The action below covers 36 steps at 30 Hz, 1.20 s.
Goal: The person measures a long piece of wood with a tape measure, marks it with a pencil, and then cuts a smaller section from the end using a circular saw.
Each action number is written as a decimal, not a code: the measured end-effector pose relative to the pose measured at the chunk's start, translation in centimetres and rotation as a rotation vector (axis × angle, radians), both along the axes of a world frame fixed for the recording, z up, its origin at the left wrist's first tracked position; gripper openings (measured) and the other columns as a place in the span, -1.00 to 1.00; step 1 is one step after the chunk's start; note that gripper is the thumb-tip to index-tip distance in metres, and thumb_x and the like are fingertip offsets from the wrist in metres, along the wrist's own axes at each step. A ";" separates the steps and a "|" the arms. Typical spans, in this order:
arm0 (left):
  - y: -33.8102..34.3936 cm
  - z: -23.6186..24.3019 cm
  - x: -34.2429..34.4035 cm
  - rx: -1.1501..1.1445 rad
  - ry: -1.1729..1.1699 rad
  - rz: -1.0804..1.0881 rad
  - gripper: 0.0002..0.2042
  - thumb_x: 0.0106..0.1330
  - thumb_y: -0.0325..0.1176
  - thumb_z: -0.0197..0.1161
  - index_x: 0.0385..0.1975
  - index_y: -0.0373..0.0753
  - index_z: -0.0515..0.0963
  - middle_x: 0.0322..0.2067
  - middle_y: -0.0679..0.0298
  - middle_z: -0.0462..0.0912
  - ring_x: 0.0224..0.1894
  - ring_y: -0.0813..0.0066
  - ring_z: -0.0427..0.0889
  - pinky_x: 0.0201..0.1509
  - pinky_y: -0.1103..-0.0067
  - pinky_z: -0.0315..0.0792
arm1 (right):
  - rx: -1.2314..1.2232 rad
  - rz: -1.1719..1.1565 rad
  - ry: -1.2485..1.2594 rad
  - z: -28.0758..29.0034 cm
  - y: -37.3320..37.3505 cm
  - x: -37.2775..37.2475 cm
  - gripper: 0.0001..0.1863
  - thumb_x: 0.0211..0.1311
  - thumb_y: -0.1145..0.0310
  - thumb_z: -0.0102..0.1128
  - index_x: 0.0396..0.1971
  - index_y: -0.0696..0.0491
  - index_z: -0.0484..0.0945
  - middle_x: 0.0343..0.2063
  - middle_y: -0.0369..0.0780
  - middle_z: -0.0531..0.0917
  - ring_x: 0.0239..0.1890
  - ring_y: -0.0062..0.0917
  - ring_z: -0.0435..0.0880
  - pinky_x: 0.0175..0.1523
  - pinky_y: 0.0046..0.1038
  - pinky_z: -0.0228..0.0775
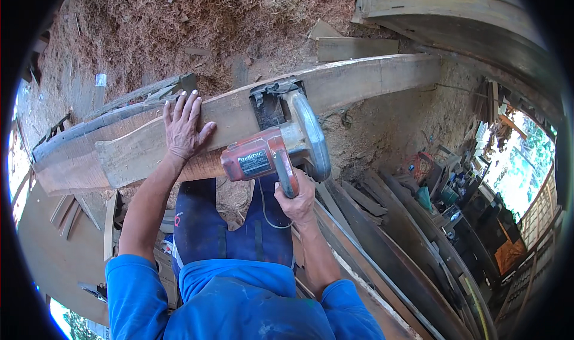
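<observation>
A long wooden board (371, 84) lies across in front of me, with a shorter shaped plank (137, 153) on its left part. My left hand (183, 127) is spread flat on the wood, fingers apart, pressing on its top face. My right hand (297, 197) is wrapped round the rear handle of a circular saw (257, 154) with a red motor body and a grey metal blade guard. The saw's black base plate rests on the board, to the right of my left hand. The blade itself is hidden under the guard. A thin cord hangs from the handle.
Wood shavings (227, 17) cover the ground beyond the board. A rough dark timber (119, 110) lies along the far left side. Long planks (388, 244) lean at the right, beside cluttered tools (448, 202). A large panelled wooden piece (442, 5) stands at the far right.
</observation>
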State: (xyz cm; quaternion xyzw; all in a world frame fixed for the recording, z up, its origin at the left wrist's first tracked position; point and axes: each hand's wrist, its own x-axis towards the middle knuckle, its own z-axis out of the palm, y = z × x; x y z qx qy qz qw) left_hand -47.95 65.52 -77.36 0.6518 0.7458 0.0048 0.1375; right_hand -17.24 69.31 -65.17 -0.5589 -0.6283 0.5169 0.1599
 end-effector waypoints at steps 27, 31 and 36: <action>-0.5 -0.5 -0.4 0.016 -0.010 -0.011 -0.31 0.28 0.08 0.10 0.35 -0.16 0.25 0.40 0.24 0.25 0.49 0.24 0.09 0.54 0.07 -0.26 | 0.130 -0.005 0.068 -0.4 8.0 -7.0 -0.63 0.00 0.54 0.29 -0.11 0.17 0.54 -0.50 -0.18 0.64 -0.48 -0.42 0.68 -0.29 -0.41 0.53; -0.6 -1.1 -0.2 0.042 -0.003 -0.008 -0.29 0.27 0.14 0.09 0.34 -0.17 0.27 0.39 0.24 0.26 0.49 0.25 0.09 0.55 0.08 -0.29 | 0.253 -0.031 0.098 0.1 9.2 -7.3 -0.55 0.01 0.55 0.28 0.00 0.18 0.52 -0.48 -0.14 0.66 -0.46 -0.37 0.71 -0.28 -0.39 0.54; -0.2 0.5 0.4 -0.005 -0.007 0.011 -0.18 0.19 0.27 0.14 0.36 -0.16 0.24 0.39 0.21 0.26 0.49 0.25 0.10 0.56 0.10 -0.32 | 0.268 -0.043 -0.047 5.1 7.3 -3.3 -0.46 -0.01 0.50 0.31 0.07 0.19 0.50 -0.24 0.01 0.69 -0.23 -0.08 0.73 -0.12 -0.26 0.57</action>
